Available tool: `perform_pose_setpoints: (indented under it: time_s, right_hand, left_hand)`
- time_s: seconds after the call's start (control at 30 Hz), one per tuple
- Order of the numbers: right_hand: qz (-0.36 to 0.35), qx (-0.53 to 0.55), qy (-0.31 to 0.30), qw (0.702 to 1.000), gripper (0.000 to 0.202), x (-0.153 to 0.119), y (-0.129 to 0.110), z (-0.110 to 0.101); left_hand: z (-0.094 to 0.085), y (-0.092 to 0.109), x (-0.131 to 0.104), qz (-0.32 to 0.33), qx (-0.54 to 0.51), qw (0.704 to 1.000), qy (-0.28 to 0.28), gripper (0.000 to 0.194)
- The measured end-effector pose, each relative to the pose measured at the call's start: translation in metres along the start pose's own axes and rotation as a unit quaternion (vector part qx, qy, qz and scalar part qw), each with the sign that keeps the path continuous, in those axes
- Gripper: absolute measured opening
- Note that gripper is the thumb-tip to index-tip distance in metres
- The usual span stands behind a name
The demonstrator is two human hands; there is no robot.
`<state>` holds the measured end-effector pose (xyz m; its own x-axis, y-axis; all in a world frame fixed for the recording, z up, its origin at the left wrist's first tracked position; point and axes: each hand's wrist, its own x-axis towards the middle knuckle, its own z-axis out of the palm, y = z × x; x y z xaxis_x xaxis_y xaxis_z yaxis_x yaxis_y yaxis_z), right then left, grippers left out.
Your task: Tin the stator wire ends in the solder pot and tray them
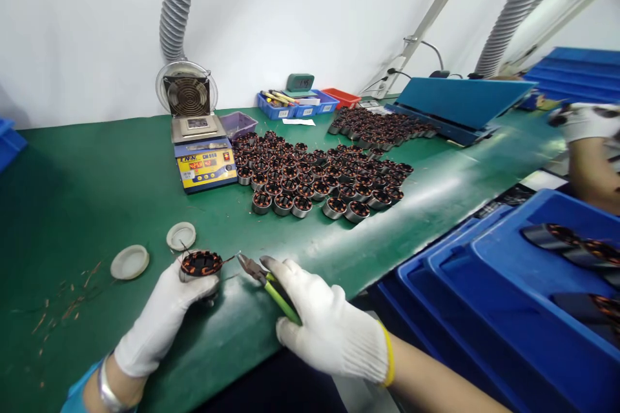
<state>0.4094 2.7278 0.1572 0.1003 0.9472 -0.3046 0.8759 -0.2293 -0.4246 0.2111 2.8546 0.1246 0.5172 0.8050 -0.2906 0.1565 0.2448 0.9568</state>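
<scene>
In my gloved left hand (177,297) is a motor stator (201,264), a metal ring with copper windings, held above the green bench. Thin wire ends stick out from it, one of them to the right with a bright tip. My gloved right hand (329,319) grips a pair of pliers with green handles (278,297). The jaws of the pliers lie close to that wire's tip; whether they touch it I cannot tell. Two small whitish dishes (130,262) rest on the bench just left of and behind the stator.
Many stators (300,174) stand grouped mid-bench. A yellow-and-blue solder pot (206,164) is behind my left hand. Wire scraps (72,303) lie at left. Stacked blue trays (455,284) holding stators stand at right, beside another person's gloved hand (591,121).
</scene>
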Motion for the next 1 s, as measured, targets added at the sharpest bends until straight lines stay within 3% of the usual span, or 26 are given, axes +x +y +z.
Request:
perform_pose_setpoints:
  time_s: [0.73, 1.0]
  right_hand:
    - [-0.023, 0.041, 0.001, 0.999, 0.071, 0.0037, 0.0053, 0.0021]
    - [-0.028, 0.111, -0.011, 0.993, 0.069, 0.0004, 0.0028, -0.0034]
  left_hand:
    - [0.0047, 0.0050, -0.0015, -0.010, 0.008, 1.000, 0.019, 0.048]
    - [0.0073, 0.0063, -0.0026, -0.026, 0.021, 0.999, 0.042, 0.057]
